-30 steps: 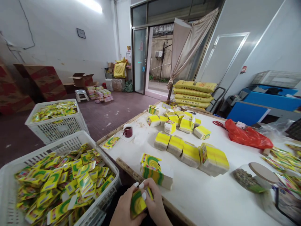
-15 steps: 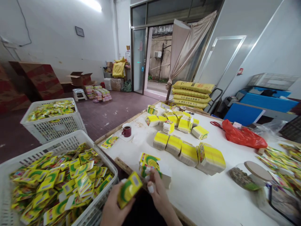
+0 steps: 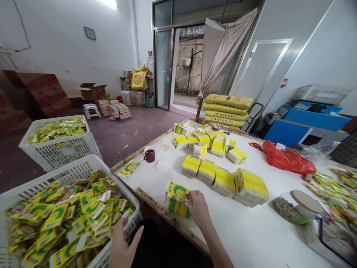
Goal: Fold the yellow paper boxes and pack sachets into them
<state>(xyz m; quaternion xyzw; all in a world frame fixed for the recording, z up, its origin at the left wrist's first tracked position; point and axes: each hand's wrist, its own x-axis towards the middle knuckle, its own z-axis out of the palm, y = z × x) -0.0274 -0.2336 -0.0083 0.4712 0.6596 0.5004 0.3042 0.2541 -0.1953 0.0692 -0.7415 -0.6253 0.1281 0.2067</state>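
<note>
The near stack [image 3: 176, 204] lies on the counter [image 3: 231, 230], our right hand [image 3: 198, 204] touching it, grip unclear; our left hand [image 3: 122, 243], fingers wide, hangs beside the near crate [image 3: 122, 183]. We're probably picking one off; next calls for a clean pinch.

The one view looks from the person's head, forward and down; the left hand [image 3: 122, 243] and right hand [image 3: 198, 206] enter from the bottom edge, close to the lens, with a crate [image 3: 136, 204] at lower left and the table [image 3: 240, 232] at lower right. It faces the doorway [image 3: 185, 89], far off and above centre, at a slant to the table's near edge; a lamp [image 3: 109, 2] is cut by the top edge.
</note>
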